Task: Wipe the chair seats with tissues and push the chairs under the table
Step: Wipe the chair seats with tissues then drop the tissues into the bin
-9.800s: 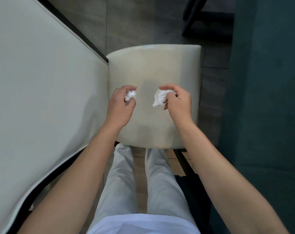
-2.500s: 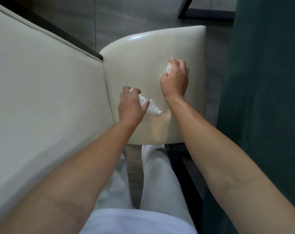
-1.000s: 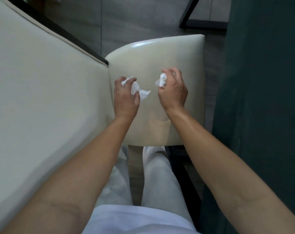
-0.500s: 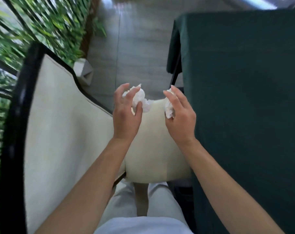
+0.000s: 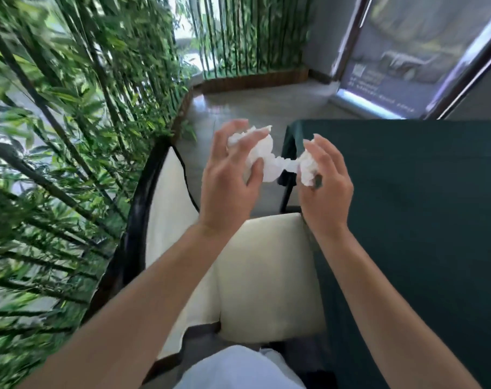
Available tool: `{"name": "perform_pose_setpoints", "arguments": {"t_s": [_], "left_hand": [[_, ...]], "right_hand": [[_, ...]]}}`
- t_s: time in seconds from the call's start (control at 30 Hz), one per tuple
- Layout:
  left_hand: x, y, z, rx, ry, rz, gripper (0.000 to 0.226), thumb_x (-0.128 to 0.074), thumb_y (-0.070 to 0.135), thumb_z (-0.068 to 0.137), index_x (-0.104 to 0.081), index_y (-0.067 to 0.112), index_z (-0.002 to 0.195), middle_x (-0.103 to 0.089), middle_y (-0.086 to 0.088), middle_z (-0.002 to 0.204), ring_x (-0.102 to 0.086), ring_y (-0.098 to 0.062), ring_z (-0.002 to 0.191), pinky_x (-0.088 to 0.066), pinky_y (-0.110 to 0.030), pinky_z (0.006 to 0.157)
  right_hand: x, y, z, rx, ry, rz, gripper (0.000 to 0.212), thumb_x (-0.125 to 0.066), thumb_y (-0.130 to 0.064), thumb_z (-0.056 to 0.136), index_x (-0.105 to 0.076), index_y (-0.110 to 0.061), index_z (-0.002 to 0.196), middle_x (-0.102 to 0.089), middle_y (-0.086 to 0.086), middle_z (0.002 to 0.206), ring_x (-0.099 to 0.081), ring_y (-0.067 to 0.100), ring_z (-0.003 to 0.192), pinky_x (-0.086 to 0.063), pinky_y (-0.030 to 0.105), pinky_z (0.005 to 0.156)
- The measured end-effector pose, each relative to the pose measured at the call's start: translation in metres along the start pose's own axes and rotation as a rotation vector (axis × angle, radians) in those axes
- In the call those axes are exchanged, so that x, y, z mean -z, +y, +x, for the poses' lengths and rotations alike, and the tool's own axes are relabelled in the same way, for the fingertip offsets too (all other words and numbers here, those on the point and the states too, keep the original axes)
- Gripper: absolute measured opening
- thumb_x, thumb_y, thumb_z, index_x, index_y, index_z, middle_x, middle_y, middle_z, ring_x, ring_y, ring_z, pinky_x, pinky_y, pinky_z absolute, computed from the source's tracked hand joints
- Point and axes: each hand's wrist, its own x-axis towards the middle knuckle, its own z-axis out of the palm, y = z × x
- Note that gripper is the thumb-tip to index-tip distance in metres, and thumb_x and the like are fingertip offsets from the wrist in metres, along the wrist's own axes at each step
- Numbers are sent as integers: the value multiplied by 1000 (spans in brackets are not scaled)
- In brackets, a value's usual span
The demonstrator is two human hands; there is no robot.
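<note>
Beside a wall of bamboo [image 5: 70, 136], my view has swung up from the chair: a second ago it looked straight down on the cream seat with both hands pressed to it; now the room shows, and the hands are in the air.

To my right, the desk [image 5: 421, 220] under its dark green cloth fills that side of the frame, its near edge just beside the chair. Below my forearms sits the chair seat [image 5: 266, 276], cream and glossy, bare, only its right edge at the cloth, so I judge it not yet pushed under. Left of it rises the chair back [image 5: 168, 209], cream with a black rim.

Above the seat, well clear of it, my left hand [image 5: 227, 189] holds a crumpled tissue [image 5: 262, 158], fingers [image 5: 250, 138] loosely curled round the wad and not clenched. My right hand [image 5: 325, 189] pinches a second tissue wad [image 5: 307, 167], fingers part-curled. The two wads meet between the hands; whether they are one sheet or two I cannot tell.

I read the lift as wiping done on this seat. Next, by my judgement, comes pushing the chair in, awkward while both hands are full of paper.
</note>
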Motion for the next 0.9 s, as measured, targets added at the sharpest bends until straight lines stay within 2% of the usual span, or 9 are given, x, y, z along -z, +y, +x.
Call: {"name": "perform_pose_setpoints", "arguments": {"t_s": [0.1,0.27,0.33,0.4,0.43,0.57,0.67,0.77,0.9], "left_hand": [[54,2,-2,-73,25,-40,41,-71,-4,89,-67,6,128,-54,-21,133,-40,2,122,-29,0,103],[133,-8,-18,-62,44,-19,42,-71,-4,90,-65,5,130,-53,-24,135,-41,-7,126,-31,1,103],[154,-10,-24,-47,33,-21,42,-70,-2,91,-65,6,132,-52,-20,138,-44,-14,131,-35,-6,107],[169,-12,-30,-56,42,-16,43,-71,-1,92,-64,7,133,-52,-18,139,-48,-22,133,-45,-22,109],[174,-13,-33,-58,53,-12,43,-71,0,92,-64,8,133,-51,-17,139,-49,-24,133,-47,-25,108],[190,-14,-46,-60,96,18,41,-72,-1,91,-65,4,131,-52,-20,137,-47,-15,131,-38,-11,108],[198,-14,-58,-46,118,45,40,-73,0,91,-65,2,130,-53,-20,136,-47,-17,130,-42,-17,108],[206,-21,-68,-33,117,59,40,-72,0,91,-65,2,131,-53,-20,135,-48,-18,130,-42,-23,110],[215,-43,-66,-34,115,64,38,-71,1,92,-66,2,130,-54,-22,134,-44,-11,129,-33,-12,111]], "right_hand": [[21,-40,-12,76,67,-55,39,-71,3,92,-69,-4,130,-63,13,140,-63,23,127,-56,33,101],[39,-104,-39,200,108,-66,41,-75,4,89,-70,-3,129,-64,13,139,-66,23,123,-62,40,90],[45,-121,-47,230,144,-91,43,-77,5,87,-71,-4,128,-64,11,139,-67,21,120,-62,38,87],[48,-133,-54,275,173,-107,44,-78,8,86,-72,-5,127,-65,9,139,-69,21,116,-62,38,86],[48,-137,-56,300,174,-109,44,-77,9,85,-72,-5,126,-65,9,138,-70,22,115,-62,39,85],[49,-145,-65,339,136,-104,49,-73,12,84,-70,-6,130,-63,10,142,-69,26,119,-62,44,85],[46,-144,-71,351,112,-78,49,-74,8,87,-68,-6,133,-63,9,142,-66,25,124,-61,45,90],[33,-148,-74,331,83,-25,52,-80,7,85,-67,-7,134,-63,8,142,-65,21,126,-59,39,97],[9,-157,-76,319,63,0,47,-81,-6,90,-67,-11,134,-62,4,143,-65,16,123,-57,30,98]]}}
